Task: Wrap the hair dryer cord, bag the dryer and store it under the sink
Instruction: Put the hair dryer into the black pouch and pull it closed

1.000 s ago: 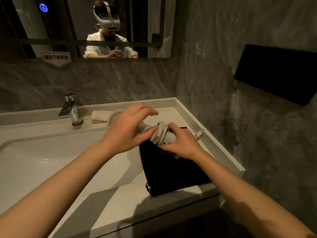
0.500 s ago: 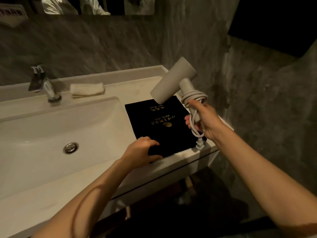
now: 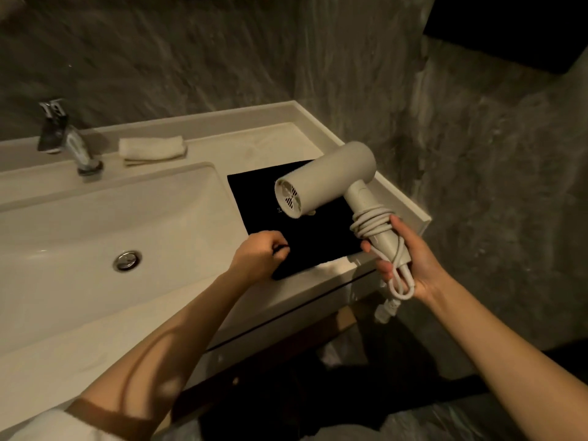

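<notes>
We see the right hand (image 3: 410,262) closed around the lower handle of the white hair dryer (image 3: 331,183), held above the right end of the counter (image 3: 270,144) with its barrel pointing left and its grilled end facing us. The cord (image 3: 370,222) is coiled around the handle; a loop hangs below the palm, and the plug (image 3: 386,308) dangles under the hand, blurred. The left hand (image 3: 257,256) is closed in a pinch on the near left corner of the black bag (image 3: 318,240), which lies flat on the counter, partly under the dryer. We cannot tell whether the bag's mouth is open, and its gold print is too small to read. The sink basin (image 3: 79,218) holds nothing but its metal drain (image 3: 127,260). Behind it stand a faucet (image 3: 63,138) and a folded white towel (image 3: 152,148). The space under the counter is dark, its contents indistinct. A dark panel (image 3: 515,23) on the right wall is cut off by the frame.
</notes>
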